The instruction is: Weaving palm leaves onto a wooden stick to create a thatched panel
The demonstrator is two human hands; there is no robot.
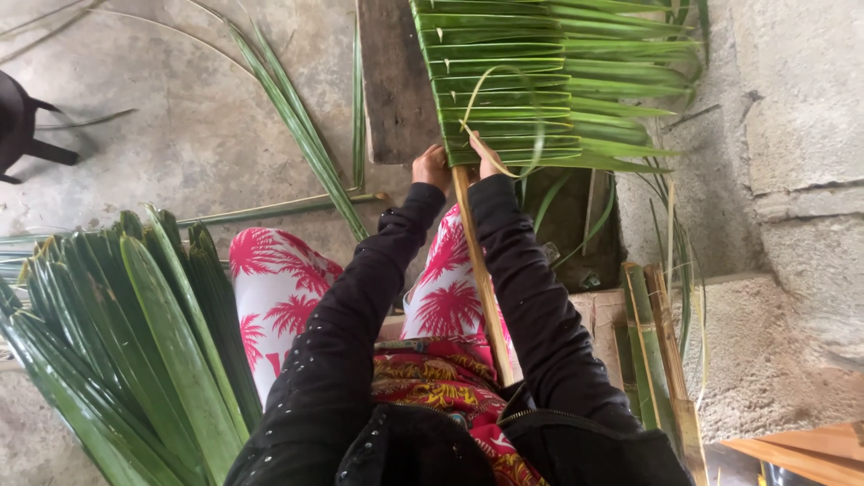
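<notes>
While our left hand (431, 167) curls closed against the lower edge of the woven palm-leaf panel (513, 85), our right hand (487, 160) pinches a pale leaf strip (475, 97) looping up over the weave. A long wooden stick (481, 279) runs from the panel down across our lap. Loose green palm leaves (135, 342) lie piled on the concrete floor (180, 117) to our left.

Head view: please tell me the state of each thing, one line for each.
Woven palm panel: partly woven, leaves folded in rows over a stick.
Stick: lying along the lap, under the panel.
Left hand: gripping the panel edge.
Right hand: pinching a pale strip.
Loose palm leaves: piled, unwoven.
</notes>
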